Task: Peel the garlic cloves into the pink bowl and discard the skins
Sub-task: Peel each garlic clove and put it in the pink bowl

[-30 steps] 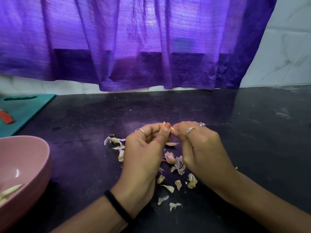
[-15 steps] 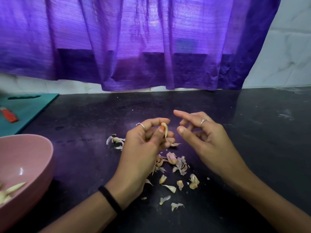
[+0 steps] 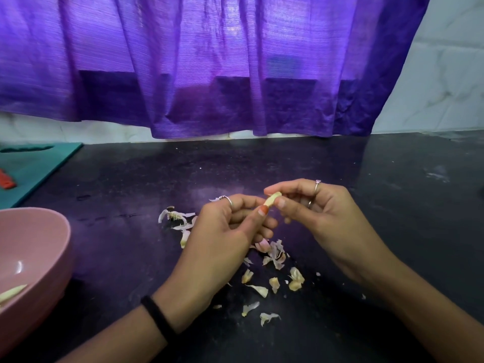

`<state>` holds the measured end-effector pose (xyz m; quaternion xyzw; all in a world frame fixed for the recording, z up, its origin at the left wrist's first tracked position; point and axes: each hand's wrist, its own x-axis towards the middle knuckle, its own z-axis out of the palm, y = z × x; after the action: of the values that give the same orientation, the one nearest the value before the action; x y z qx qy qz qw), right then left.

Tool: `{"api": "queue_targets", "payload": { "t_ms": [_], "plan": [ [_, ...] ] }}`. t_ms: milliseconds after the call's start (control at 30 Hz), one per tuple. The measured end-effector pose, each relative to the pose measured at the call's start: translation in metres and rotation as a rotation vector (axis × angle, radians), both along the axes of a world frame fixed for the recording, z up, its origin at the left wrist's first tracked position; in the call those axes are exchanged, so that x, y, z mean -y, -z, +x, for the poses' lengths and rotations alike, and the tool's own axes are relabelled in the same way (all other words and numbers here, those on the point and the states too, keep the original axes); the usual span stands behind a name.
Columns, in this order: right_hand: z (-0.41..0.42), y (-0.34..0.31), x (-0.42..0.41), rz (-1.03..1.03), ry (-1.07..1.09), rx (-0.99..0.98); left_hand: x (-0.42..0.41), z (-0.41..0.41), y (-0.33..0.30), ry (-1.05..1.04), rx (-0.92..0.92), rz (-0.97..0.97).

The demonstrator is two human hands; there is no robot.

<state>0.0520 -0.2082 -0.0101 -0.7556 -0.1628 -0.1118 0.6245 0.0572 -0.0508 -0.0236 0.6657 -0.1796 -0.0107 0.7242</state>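
The garlic clove [image 3: 272,199] is pinched by both the left hand [image 3: 222,239] and right hand [image 3: 322,213]. Peeled cloves [image 3: 11,293] lie in the pink bowl [image 3: 39,247]. Skins [image 3: 275,258], right of the bowl, still need throwing away.

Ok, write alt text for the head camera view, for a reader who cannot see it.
Two bare hands, left hand and right hand, pinch a small pale garlic clove between them above a black stone counter strewn with papery garlic skins. A round pink plastic bowl holding peeled cloves sits at the left edge, with a purple fabric curtain behind.
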Motion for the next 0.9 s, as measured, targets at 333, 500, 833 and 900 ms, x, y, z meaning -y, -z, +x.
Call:
{"api": "queue_targets", "payload": {
  "t_ms": [333,500,833,900],
  "plan": [
    [0.002,0.002,0.001,-0.03,-0.021,-0.012,-0.005,0.002,0.0,-0.11,0.233,0.301],
    [0.001,0.003,0.001,-0.019,-0.037,-0.009,-0.009,0.0,-0.005,-0.157,0.433,0.481],
    [0.002,0.004,0.0,0.019,-0.034,-0.009,-0.01,-0.001,-0.007,-0.172,0.521,0.527],
    [0.002,0.004,0.0,0.032,-0.038,-0.018,-0.011,-0.001,-0.007,-0.185,0.554,0.551]
  ]
}}
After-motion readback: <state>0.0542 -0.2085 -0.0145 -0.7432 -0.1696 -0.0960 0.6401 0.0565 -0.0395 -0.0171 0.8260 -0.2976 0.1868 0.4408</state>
